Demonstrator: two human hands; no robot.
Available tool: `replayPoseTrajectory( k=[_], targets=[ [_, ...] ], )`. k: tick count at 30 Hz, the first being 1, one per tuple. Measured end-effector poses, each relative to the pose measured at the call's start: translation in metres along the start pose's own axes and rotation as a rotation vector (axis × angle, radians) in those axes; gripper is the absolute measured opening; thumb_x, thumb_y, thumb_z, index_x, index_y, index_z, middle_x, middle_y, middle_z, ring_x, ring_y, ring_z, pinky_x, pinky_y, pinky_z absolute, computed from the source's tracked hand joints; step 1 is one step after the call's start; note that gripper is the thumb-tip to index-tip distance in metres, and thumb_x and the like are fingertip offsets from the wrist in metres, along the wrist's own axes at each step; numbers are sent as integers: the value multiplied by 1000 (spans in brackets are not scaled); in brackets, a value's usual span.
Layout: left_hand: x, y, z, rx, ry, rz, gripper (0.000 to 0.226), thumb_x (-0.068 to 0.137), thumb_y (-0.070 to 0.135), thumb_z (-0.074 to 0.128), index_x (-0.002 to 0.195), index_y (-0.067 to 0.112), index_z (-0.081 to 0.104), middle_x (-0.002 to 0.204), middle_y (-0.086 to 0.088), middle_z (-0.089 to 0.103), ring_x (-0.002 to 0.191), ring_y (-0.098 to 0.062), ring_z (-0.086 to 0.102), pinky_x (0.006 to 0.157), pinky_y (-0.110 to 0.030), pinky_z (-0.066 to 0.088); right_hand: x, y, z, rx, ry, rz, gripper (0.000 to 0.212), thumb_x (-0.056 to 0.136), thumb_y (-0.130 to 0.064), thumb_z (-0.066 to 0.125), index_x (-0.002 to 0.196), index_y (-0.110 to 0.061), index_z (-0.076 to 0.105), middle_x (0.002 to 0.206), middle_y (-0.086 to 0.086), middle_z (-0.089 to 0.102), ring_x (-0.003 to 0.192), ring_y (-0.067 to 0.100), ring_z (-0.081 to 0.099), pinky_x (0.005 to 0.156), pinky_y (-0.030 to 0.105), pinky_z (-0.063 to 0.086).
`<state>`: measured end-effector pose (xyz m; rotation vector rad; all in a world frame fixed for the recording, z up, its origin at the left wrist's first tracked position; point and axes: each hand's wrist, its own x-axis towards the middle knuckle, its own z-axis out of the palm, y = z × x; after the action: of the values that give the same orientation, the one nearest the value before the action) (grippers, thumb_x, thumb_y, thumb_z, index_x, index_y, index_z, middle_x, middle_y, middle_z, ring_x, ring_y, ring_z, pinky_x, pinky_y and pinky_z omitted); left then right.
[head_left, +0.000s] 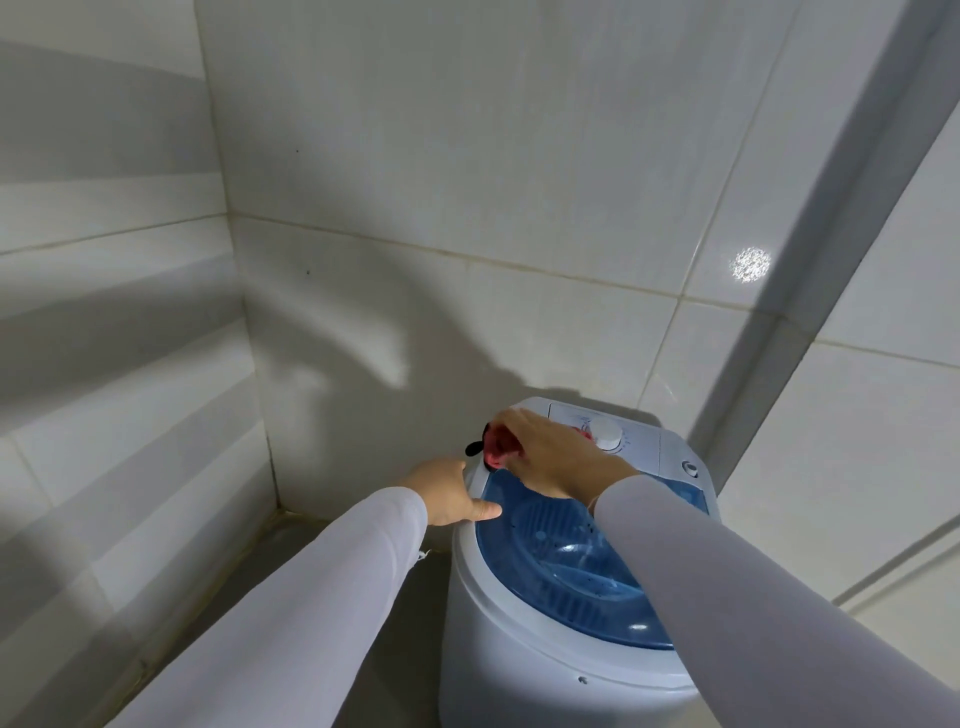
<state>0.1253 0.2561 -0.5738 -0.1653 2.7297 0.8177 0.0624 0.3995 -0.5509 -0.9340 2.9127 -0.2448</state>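
A small white washing machine (524, 670) stands in a tiled corner, its translucent blue lid (561, 566) closed. My left hand (447, 493) grips the machine's left rim, thumb lying on the lid's edge. My right hand (550, 457) reaches over the back left of the top, its fingers curled on a red object (497, 446) with a black part; what that object is cannot be made out. A white dial (605, 433) sits on the control panel just right of my right hand. Both arms wear white sleeves.
White tiled walls (467, 156) close in behind and to the left. A grey vertical pipe or trim (810, 291) runs down the wall at the right. A small round button (690, 468) sits on the panel's right. Grey floor (291, 551) lies left of the machine.
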Motion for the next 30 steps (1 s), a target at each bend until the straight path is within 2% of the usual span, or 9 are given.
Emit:
replayPoseTrajectory(
  k=[2,5,10,13,22,30],
  targets=[
    [-1,1,0,10,6,7,63,88,46,61,138,12,45,141,-6,52,127,-26,51,102,-33,40,-1,5,9,-85,-39,-39,48,97,-27,42,143,-31,28,150,-2,35,137,24,35,111,42,32],
    [2,2,0,13,1,1,70,87,48,61,143,11,39,146,-6,46,132,-26,47,105,-34,38,-5,13,12,-102,-51,-25,48,99,-30,35,146,-33,24,157,-8,24,145,18,21,117,43,24],
    [2,2,2,24,3,-14,79,88,49,59,150,12,27,155,-6,35,140,-27,38,113,-37,33,-10,19,7,-99,-74,5,44,100,-31,34,143,-35,32,155,-9,29,142,19,30,116,46,27],
    [2,2,3,50,10,-23,84,87,51,58,152,12,22,157,-6,30,143,-27,34,115,-37,30,-15,24,5,-69,-86,13,44,99,-25,37,142,-35,34,154,-8,31,140,20,32,117,43,26],
    [3,1,6,83,45,-51,86,85,55,59,151,12,24,157,-6,30,143,-27,34,116,-39,31,-44,56,-2,-33,-56,66,50,96,-9,44,141,-30,40,152,-4,36,139,22,34,115,36,25],
    [1,6,8,124,70,-85,85,87,53,58,152,10,23,158,-6,30,143,-27,34,115,-38,30,-82,96,-3,8,2,169,55,93,-1,44,134,-36,47,145,-6,47,131,22,44,111,34,33]
  ],
)
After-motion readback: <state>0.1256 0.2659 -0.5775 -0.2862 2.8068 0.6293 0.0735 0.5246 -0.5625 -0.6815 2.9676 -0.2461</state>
